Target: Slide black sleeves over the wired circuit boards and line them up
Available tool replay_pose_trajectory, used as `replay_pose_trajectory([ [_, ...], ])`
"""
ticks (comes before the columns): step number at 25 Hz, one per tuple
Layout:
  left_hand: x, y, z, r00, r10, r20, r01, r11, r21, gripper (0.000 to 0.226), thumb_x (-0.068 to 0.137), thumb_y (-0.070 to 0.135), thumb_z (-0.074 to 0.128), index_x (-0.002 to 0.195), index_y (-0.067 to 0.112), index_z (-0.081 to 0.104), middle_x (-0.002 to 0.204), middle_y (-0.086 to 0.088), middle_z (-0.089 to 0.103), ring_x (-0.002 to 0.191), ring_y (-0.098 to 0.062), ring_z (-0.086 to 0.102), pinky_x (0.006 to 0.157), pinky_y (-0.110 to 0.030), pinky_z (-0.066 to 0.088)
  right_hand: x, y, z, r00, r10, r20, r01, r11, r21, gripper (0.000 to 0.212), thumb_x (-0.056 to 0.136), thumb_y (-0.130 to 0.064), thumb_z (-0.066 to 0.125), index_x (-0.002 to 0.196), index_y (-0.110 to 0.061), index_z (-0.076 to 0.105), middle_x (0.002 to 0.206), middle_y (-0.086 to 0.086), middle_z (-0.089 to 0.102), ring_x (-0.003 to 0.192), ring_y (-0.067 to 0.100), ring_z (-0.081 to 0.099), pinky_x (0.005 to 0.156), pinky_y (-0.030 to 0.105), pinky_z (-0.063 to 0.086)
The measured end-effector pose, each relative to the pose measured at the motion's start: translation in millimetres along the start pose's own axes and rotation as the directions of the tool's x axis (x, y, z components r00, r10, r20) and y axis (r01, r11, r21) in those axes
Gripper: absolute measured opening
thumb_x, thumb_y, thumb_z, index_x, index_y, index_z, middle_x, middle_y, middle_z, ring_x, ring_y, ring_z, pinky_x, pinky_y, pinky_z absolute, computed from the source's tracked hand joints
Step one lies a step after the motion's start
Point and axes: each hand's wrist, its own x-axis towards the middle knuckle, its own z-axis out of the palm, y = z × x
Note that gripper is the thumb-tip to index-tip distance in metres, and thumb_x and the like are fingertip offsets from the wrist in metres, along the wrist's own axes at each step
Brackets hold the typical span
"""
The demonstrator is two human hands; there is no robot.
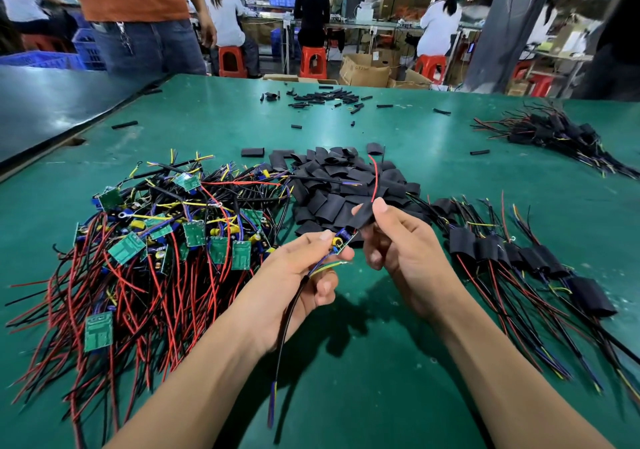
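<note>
Your left hand (304, 268) pinches the wired circuit board (341, 242) between thumb and fingertips, with its black lead trailing down toward you. Your right hand (398, 244) grips a black sleeve (363, 216) between thumb and forefinger, just to the far right of the board. The board's red wire (375, 178) runs through the sleeve and out of its far end, rising over the heap of loose sleeves (346, 178).

What matters is the line. Board and sleeve share one slanted axis, near-left to far-right, and the sleeve's near mouth sits at the board's far tip, seemingly just starting over it. So the sleeve must travel down and left along that axis, or the board up and right into it. If the sleeve tilts, a board corner will likely catch on the mouth.

The finished row (519, 254) lies on the tabletop (381, 362) to the right, nearer your right hand. The unsleeved boards (156, 241) are heaped on the left.
</note>
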Motion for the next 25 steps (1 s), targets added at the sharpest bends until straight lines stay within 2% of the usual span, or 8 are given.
replay_pose_trajectory([
  [2, -0.3, 1.0, 0.0, 1.0, 0.001, -0.005, -0.001, 1.0, -0.002, 0.02, 0.076, 0.031, 0.069, 0.086, 0.014, 0.064, 0.085, -0.005, 0.071, 0.039, -0.01, 0.044, 0.038, -0.02, 0.036, -0.6, -0.8, 0.9, 1.0, -0.018, -0.008, 0.018, 0.999, -0.031, 0.045, 0.089, -0.044, 0.061, 0.083, 0.001, 0.064, 0.068, 0.004, 0.061, 0.047, 0.012, 0.045, 0.046, 0.02, 0.036],
  [5, -0.2, 3.1, 0.7, 0.999, -0.009, -0.043, 0.01, 1.0, 0.014, 0.028, 0.072, 0.031, 0.071, 0.088, 0.012, 0.058, 0.082, -0.005, 0.071, 0.038, -0.01, 0.042, 0.038, -0.019, 0.034, -2.2, -2.0, 1.6, 0.999, -0.032, -0.016, 0.031, 0.997, -0.071, 0.034, 0.09, -0.041, 0.06, 0.081, -0.008, 0.065, 0.067, 0.003, 0.062, 0.046, 0.014, 0.046, 0.047, 0.021, 0.037],
  [9, 0.2, 9.9, 2.6, 0.993, -0.088, -0.084, 0.093, 0.994, 0.065, 0.022, 0.077, 0.03, 0.061, 0.084, 0.011, 0.053, 0.072, -0.001, 0.069, 0.033, -0.009, 0.039, 0.036, -0.017, 0.031, -4.0, -2.9, 2.0, 1.0, -0.024, 0.016, 0.025, 0.995, -0.099, 0.025, 0.093, -0.039, 0.064, 0.075, -0.022, 0.069, 0.069, 0.002, 0.062, 0.049, 0.015, 0.049, 0.049, 0.02, 0.04],
  [16, -3.4, 15.5, 3.1, 0.986, -0.152, -0.062, 0.154, 0.987, 0.032, 0.019, 0.081, 0.028, 0.057, 0.08, 0.008, 0.057, 0.071, 0.001, 0.066, 0.034, -0.009, 0.038, 0.036, -0.017, 0.031, -2.1, -5.8, -2.9, 1.0, -0.008, 0.026, 0.01, 0.997, -0.07, 0.023, 0.091, -0.036, 0.061, 0.077, -0.021, 0.073, 0.069, 0.003, 0.061, 0.051, 0.017, 0.051, 0.052, 0.022, 0.043],
  [22, -5.1, 15.9, 1.1, 0.992, -0.121, -0.025, 0.121, 0.993, 0.006, 0.017, 0.083, 0.029, 0.057, 0.086, 0.013, 0.053, 0.075, 0.003, 0.066, 0.038, -0.007, 0.039, 0.037, -0.018, 0.033, -4.2, -1.0, -1.2, 0.997, 0.005, 0.075, 0.0, 0.998, -0.065, 0.018, 0.09, -0.032, 0.065, 0.088, -0.017, 0.075, 0.071, 0.005, 0.062, 0.053, 0.019, 0.053, 0.054, 0.023, 0.046],
  [25, -5.7, 15.5, 0.9, 0.994, -0.105, -0.032, 0.105, 0.994, -0.005, 0.017, 0.083, 0.03, 0.058, 0.086, 0.013, 0.053, 0.075, 0.004, 0.067, 0.038, -0.006, 0.039, 0.038, -0.018, 0.033, -4.7, -0.9, 0.2, 0.996, 0.022, 0.09, -0.022, 1.0, -0.001, 0.025, 0.09, -0.033, 0.068, 0.098, -0.01, 0.074, 0.074, 0.005, 0.063, 0.054, 0.018, 0.053, 0.056, 0.022, 0.046],
])
